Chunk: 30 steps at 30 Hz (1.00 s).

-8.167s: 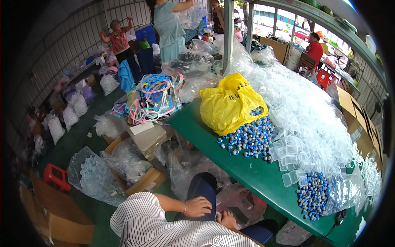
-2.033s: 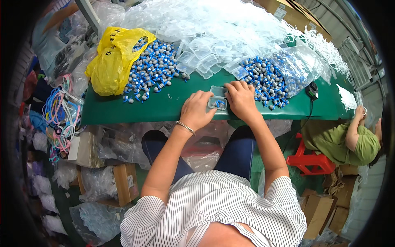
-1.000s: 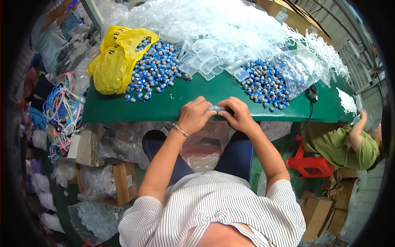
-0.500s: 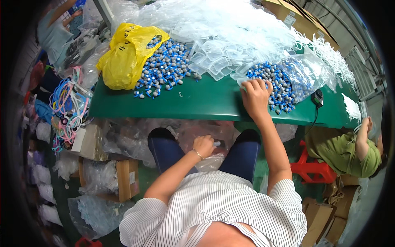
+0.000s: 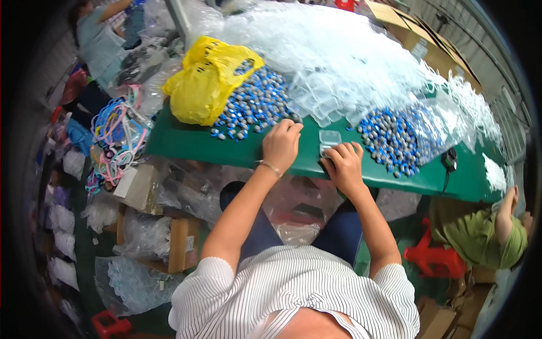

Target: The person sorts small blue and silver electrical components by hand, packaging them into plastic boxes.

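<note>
Bright even daylight, soft shadows; glare on clear plastic heap (image 5: 361, 62); fisheye bending, dark vignette at rim

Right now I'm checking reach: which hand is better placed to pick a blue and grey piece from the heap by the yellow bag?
Left. The left hand already lies at the edge of that heap, while the right hand rests by the clear plastic case, nearer the other pile.

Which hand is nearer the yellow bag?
Left. The left hand rests beside the bead pile next to the yellow bag; the right hand sits farther right, by the clear plastic case.
</note>
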Motion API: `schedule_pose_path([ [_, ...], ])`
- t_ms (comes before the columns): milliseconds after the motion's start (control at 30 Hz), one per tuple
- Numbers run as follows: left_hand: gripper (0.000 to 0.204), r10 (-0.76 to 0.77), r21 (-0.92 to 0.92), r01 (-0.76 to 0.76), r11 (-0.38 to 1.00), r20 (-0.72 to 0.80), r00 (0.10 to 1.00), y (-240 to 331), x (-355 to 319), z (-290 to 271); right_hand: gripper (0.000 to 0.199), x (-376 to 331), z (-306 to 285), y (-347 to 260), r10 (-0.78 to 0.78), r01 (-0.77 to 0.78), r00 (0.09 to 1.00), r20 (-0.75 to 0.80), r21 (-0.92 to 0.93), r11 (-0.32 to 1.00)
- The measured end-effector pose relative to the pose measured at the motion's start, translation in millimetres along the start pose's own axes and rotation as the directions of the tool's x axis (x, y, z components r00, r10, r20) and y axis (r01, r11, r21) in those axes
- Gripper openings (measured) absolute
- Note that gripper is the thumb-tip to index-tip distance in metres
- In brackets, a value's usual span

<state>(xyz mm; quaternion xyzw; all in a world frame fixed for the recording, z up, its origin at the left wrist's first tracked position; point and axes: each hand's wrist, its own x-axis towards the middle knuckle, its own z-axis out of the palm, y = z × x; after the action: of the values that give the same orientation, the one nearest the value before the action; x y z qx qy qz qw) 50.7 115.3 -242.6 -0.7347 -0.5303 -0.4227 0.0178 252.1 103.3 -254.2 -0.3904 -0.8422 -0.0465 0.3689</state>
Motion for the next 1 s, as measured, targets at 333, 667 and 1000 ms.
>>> schedule_pose_path([
  [333,0.004,-0.121,0.221,0.114,0.969,0.019,0.992,-24.4,21.0,52.5,0.015,-11.6,-3.0,0.0,-0.013,0.013,1.0,-0.026,0.006,1.0],
  [667,0.01,-0.28,-0.176,0.299,0.938,0.125,0.952,1.3,-5.5,30.4,0.011,-5.3,-2.8,-2.9,-0.029,0.029,0.999,-0.044,-0.003,1.0],
  [1000,0.007,-0.178,-0.071,0.183,0.98,0.078,0.981,-1.1,-21.5,21.4,0.013,-5.8,-5.0,-3.5,-0.03,0.031,0.999,-0.02,0.037,0.999],
])
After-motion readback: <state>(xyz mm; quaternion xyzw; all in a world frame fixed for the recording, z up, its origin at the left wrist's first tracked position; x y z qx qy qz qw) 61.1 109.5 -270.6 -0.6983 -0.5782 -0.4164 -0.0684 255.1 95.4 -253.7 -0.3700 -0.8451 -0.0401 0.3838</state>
